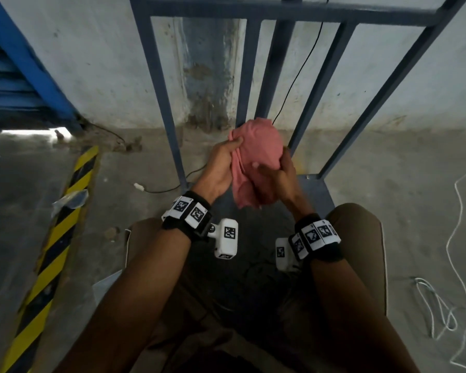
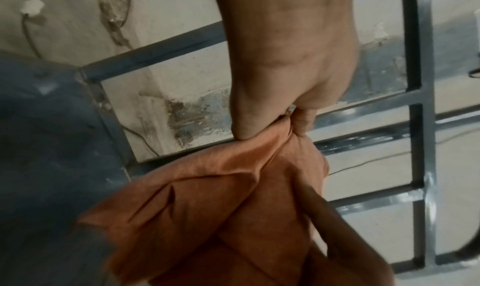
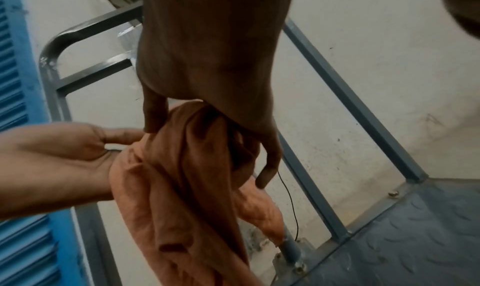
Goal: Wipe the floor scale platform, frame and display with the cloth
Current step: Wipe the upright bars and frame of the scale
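Observation:
A bunched pink cloth is held up in front of me by both hands. My left hand pinches its upper left edge between thumb and fingers. My right hand grips the lower bunch from the right, with folds gathered in its palm. The cloth hangs loose below, touching nothing. Behind it rise the grey-blue bars of the scale frame. The patterned platform lies under my knees. No display is plainly in view.
A yellow-and-black hazard stripe runs along the floor at left, under a blue shutter. A black cable hangs down the wall behind the frame. White rope lies on the concrete at right.

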